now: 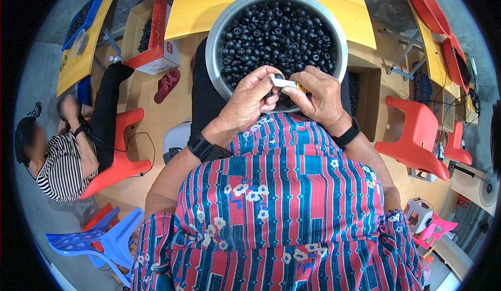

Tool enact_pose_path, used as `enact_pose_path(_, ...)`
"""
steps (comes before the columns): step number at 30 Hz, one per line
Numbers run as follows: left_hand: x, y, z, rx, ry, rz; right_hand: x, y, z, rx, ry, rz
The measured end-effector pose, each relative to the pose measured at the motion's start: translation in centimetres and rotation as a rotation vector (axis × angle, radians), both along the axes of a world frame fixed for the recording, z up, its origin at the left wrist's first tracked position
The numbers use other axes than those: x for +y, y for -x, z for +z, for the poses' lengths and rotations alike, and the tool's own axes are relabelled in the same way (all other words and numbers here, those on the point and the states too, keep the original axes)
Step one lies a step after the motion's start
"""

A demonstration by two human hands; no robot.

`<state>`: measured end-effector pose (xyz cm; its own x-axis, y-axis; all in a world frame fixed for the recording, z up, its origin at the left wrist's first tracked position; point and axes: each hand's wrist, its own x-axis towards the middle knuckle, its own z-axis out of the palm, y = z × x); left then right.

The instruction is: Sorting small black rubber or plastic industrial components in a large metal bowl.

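Note:
A wide metal basin (211, 56) full of small black round parts (276, 35), many with a hole in them, rests in front of me against the table edge. Over its near rim, my left hand (250, 93) pinches one of the black parts, partly covered by the fingers. My right hand (321, 91) is closed round a small knife (283, 82) with a flat pale blade and a bit of yellow handle showing. The blade lies across the gap between my hands, right against the black part.
A yellow table (203, 4) stands beyond the basin. An open carton (151, 45) holding black parts is at left, another carton (369, 98) at right. Red stools (412, 129) stand at right; a seated person (68, 160) works at far left, near a blue chair (115, 239).

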<state>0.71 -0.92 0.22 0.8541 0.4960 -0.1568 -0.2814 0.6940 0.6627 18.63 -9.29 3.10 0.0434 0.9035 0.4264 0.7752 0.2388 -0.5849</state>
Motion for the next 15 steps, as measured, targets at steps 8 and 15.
enact_pose_path(8, -0.11, 0.00, 0.22, 0.031, -0.022, 0.000, 0.04, -0.04, -0.09, 0.009, 0.032, 0.005)
enact_pose_path(15, 0.08, -0.14, 0.23, 0.054, -0.090, -0.010, 0.14, -0.09, -0.07, 0.008, 0.088, 0.024)
